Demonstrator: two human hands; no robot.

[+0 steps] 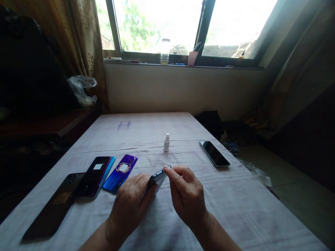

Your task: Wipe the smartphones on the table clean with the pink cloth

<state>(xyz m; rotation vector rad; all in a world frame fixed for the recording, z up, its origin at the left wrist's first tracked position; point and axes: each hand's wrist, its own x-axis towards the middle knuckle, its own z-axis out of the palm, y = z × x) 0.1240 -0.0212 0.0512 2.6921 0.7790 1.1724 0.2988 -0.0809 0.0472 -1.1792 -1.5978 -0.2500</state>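
My left hand (132, 200) is closed round the lower end of a dark phone (157, 177), held tilted above the white cloth. My right hand (186, 193) pinches the phone's upper edge with thumb and forefinger. A small white dropper bottle (166, 142) stands upright on the cloth just beyond the hands. To the left lie a blue phone back cover (120, 173), a dark phone with a white sticker over a teal cover (92, 176), and a dark brown phone (54, 205).
A black phone (214, 153) lies face up at the table's right edge. The white cloth-covered table (235, 209) runs to the wall under a window. A sill holds a jar (164, 51). Dark furniture and a plastic bag (81, 90) stand left.
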